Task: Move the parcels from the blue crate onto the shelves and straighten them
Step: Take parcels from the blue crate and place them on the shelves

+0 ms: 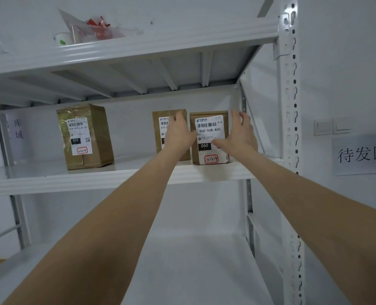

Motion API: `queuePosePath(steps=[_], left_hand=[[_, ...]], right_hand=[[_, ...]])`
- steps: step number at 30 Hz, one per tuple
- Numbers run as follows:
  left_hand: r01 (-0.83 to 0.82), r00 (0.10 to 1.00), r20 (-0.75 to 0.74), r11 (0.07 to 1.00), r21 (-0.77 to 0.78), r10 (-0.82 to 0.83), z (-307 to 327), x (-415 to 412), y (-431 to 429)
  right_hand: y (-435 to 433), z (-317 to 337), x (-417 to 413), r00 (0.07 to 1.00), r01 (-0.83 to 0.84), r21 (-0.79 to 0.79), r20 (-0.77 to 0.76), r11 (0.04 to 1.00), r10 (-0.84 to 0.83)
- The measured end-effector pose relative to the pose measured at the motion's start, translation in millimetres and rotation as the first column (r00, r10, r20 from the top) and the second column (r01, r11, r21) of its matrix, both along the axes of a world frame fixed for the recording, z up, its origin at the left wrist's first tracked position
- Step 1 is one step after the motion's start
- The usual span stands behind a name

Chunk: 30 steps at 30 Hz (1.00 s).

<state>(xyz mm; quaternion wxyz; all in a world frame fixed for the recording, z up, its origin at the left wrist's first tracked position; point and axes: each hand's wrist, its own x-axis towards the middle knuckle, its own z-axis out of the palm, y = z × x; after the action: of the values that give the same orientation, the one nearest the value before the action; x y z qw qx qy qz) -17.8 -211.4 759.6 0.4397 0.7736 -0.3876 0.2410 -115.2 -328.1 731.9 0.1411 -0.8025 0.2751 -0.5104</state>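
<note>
Three brown cardboard parcels with white labels stand upright on the middle shelf (pixel 116 172). The right one, the 060 parcel (pixel 209 130), sits between my two hands. My left hand (pixel 178 133) lies against its left edge with fingers straight, covering part of the middle parcel (pixel 158 128) behind it. My right hand (pixel 241 135) is at its right side with fingers spread and the thumb lying across the label. The 010 parcel (pixel 85 135) stands apart at the left, turned slightly. The blue crate is out of view.
A white upright post (pixel 292 128) bounds the shelf close to the right of the 060 parcel. The top shelf (pixel 138 47) holds a plastic bag with red items (pixel 96 27). The lower shelf (pixel 193 260) shows bare white board. A wall sign (pixel 362 154) hangs at the right.
</note>
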Motion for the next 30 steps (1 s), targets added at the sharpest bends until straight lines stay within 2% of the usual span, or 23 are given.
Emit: queuePosePath(steps=[2,5,7,30], left_hand=[[-0.065,0.966,0.254,0.997,0.031,0.055,7,-4,1],[-0.1,0.917,0.397,0.985,0.139,0.037,10,-10,-1],[-0.113,0.915,0.402,0.976,0.186,0.03,8,-9,-2],[-0.15,0.935,0.354,0.926,0.346,0.019,7,41,-36]], right_hand=[[4,9,-1,0.997,0.022,-0.125,-0.069,0.992,-0.031],[12,13,1,0.965,0.068,-0.302,-0.222,0.951,-0.14],[14,9,6,0.954,0.064,-0.34,-0.254,0.938,-0.157],[-23,2,69,0.972,0.03,-0.268,-0.218,0.963,-0.091]])
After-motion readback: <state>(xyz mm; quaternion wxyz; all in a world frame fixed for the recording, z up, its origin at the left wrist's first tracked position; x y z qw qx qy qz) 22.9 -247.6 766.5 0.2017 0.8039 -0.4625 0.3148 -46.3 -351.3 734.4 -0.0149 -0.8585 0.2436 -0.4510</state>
